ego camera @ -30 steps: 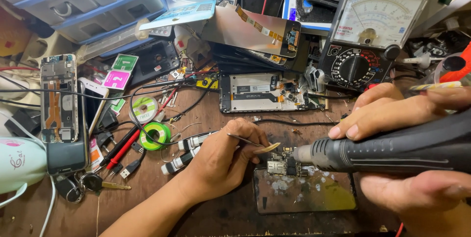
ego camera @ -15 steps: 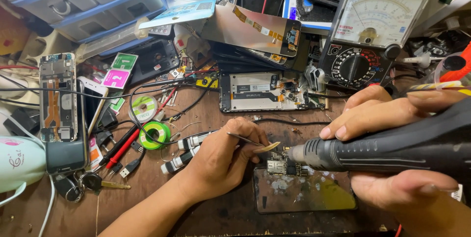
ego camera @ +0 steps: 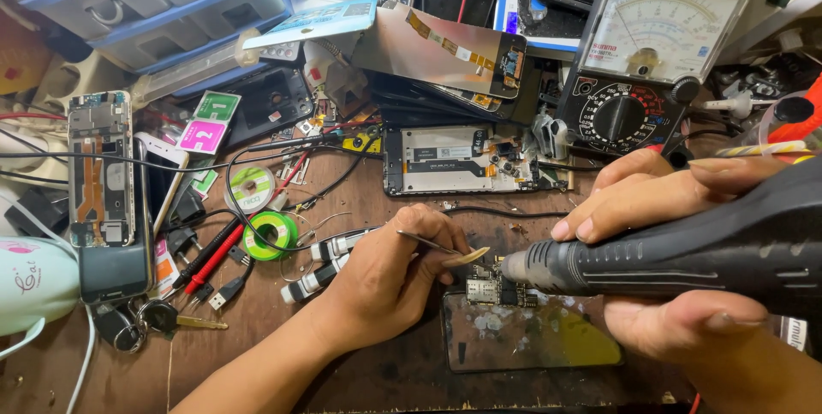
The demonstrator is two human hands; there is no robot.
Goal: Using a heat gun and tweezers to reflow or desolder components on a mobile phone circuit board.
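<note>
- At the far left, a smooth white rounded appliance (ego camera: pixel 30 281) is seen, with an opened phone (ego camera: pixel 100 166) above it, its copper-toned innards bared.
- A ring of green solder wire (ego camera: pixel 272 230) lies on the scuffed brown wooden bench (ego camera: pixel 360 200), beside red and black probe leads (ego camera: pixel 210 256).
- The left hand (ego camera: pixel 390 281) is laid knuckles-up on the bench, fingers curled shut in a pinch around thin metal tweezers (ego camera: pixel 437 248); the tips are pointed rightward, just above the circuit board.
- The small circuit board (ego camera: pixel 495 288), dense with tiny silvery shields, rests at the top edge of a dark glossy glass plate (ego camera: pixel 531 337) spotted with pale residue, at bottom centre between the two hands.
- Behind it, a stripped phone frame (ego camera: pixel 467 161) lies flat.
- The right hand (ego camera: pixel 668 260) is wrapped closed around a thick matte black hot-air handpiece (ego camera: pixel 685 251), fingers over the top and thumb beneath; its ribbed barrel is held almost level, the nozzle just beside the board.
- An analogue multimeter (ego camera: pixel 651 54) with a pale dial face stands at upper right.
</note>
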